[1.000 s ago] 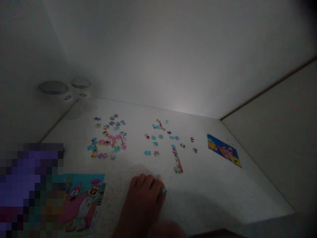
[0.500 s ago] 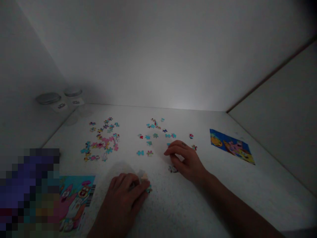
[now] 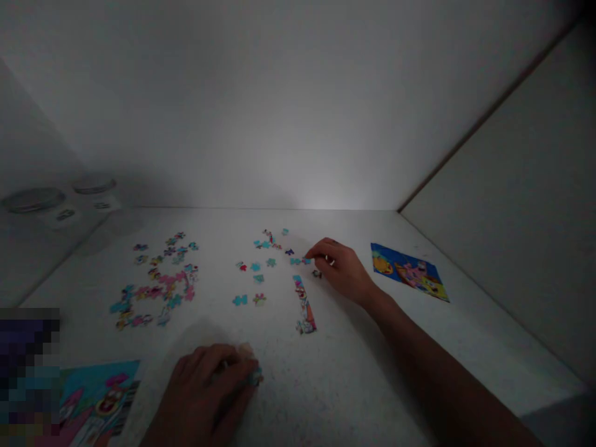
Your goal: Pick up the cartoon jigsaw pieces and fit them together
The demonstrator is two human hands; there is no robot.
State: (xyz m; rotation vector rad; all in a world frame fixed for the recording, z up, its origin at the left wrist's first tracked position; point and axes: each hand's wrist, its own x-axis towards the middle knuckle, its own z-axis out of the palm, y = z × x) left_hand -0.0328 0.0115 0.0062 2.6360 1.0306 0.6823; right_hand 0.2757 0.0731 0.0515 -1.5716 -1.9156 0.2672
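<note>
My left hand (image 3: 207,388) rests low on the white table, thumb and fingers closed on a small jigsaw piece (image 3: 256,376) that is mostly covered. My right hand (image 3: 341,267) is farther out, its thumb and index finger drawn together at a light-blue jigsaw piece (image 3: 306,261). That piece lies beside another blue piece (image 3: 295,262). Just below the right fingers is a small dark-patterned piece (image 3: 317,273). Between my hands lies a narrow joined strip of pieces (image 3: 305,304) with a colourful cartoon print.
Loose pieces (image 3: 256,267) are scattered mid-table, and a partly joined cluster (image 3: 161,292) lies at left. A blue cartoon picture (image 3: 410,273) is on the right. Another picture sheet (image 3: 100,403) sits front left. Two lidded clear jars (image 3: 35,198) stand back left. White walls (image 3: 298,124) enclose the table.
My right hand has moved away from me and to the right across the pieces, uncovering the joined strip. The left hand keeps its hold. The view has swung somewhat to the right.
</note>
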